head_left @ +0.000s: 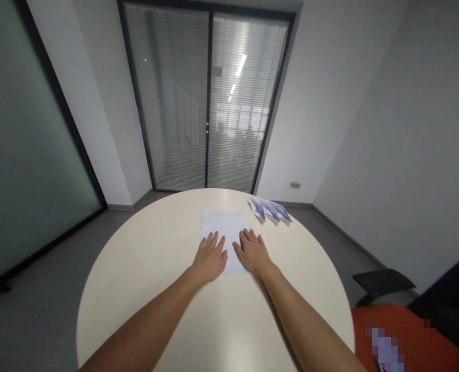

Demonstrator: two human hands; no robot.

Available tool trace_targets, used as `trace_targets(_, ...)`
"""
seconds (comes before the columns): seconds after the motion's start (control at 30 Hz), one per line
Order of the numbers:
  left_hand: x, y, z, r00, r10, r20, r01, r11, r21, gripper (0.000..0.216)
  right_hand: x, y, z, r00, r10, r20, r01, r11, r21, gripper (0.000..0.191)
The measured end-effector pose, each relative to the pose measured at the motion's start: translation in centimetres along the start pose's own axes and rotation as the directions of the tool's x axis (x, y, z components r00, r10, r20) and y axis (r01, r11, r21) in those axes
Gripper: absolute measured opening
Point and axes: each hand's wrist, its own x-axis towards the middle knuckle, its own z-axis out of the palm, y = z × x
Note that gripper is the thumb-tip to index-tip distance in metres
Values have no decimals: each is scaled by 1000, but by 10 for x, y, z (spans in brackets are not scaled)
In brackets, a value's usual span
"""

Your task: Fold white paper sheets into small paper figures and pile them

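Observation:
A white sheet of paper [224, 222] lies flat on the round cream table [144, 274]. My left hand [210, 258] rests palm down over the sheet's left side, its fingers spread. On the right side, my right hand [254, 251] also lies flat with its fingers stretched out, covering part of the right edge. Neither hand grips anything. Beyond my right hand, several folded paper pieces [270, 211] stand in an overlapping row near the table's far right edge.
An orange chair [400, 330] with a black armrest [384, 281] stands to the right of the table. Behind the table is a glass door [175, 103] with blinds. A frosted glass panel [28, 155] is on the left.

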Motion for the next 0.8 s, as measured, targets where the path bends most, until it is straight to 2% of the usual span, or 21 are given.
trace_targets(0.07,1,0,1,1000,-10,6,9,1000,8,56,0,-2,-1,994,-108,-20,109,993,35,62)
trace_targets(0.13,2,0,1,1000,-14,9,14,1000,9,57,0,-5,0,974,-226,15,224,970,91,61)
trace_targets(0.23,4,0,0,1000,-21,21,20,1000,11,56,-1,-7,3,953,-287,94,272,951,144,63)
trace_targets(0.43,5,-3,-4,999,-18,36,17,1000,9,56,-1,-4,1,970,-186,154,172,980,99,66)
trace_targets(0.7,9,-12,-7,998,-63,24,64,998,-7,54,-1,7,-1,993,-30,113,28,999,19,70)
trace_targets(0.8,10,-15,-6,996,-85,11,85,996,-9,54,0,9,-3,998,51,43,-49,998,-41,70)
